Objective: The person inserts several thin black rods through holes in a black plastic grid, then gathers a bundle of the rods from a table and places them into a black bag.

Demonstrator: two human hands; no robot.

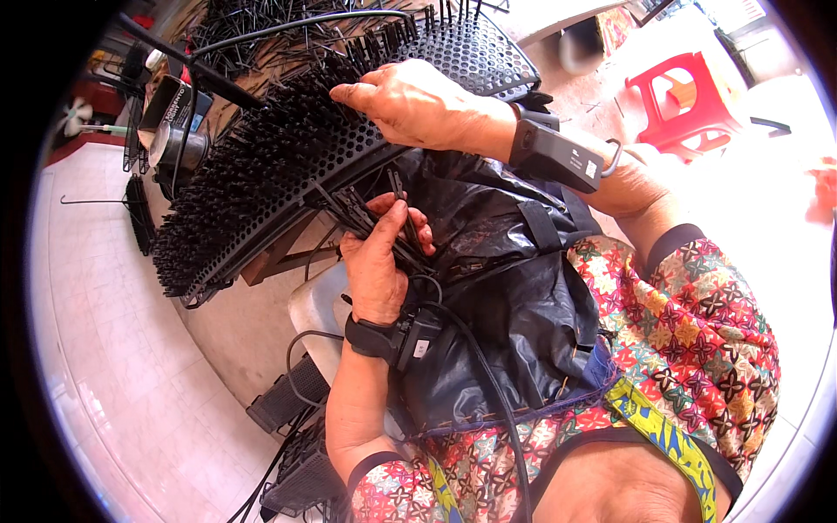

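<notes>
Perforated black tray [475, 57], long and slightly bowed to the lens, slants from lower left to upper right, propped beyond the lap. Most of its length carries upright black pegs [231, 187], packed close as bristles; judged by cover, the larger share is filled. Left over: round holes showing at the upper right end, where a few pegs line the far edge, plus a bare strip along the near side. Stock remains, too: a heap of loose black sticks [253, 26] behind the tray, strewn every which way. Left hand [377, 261], below the tray's near edge, has its grip closed around a bundle of thin black pieces [349, 209], ends fanned out. Right hand [405, 105] over the pegs, index finger extended, fingertips at or just above the tops; cannot tell whether its grip holds a piece. Materials: pegs slender, matt, plastic-looking; tray stiff, with a regular hole pattern; lap cover [497, 349] glossy black, creased, sheet-like; patterned shirt [697, 322] of soft cloth; red stool [684, 100] smooth moulded plastic.
</notes>
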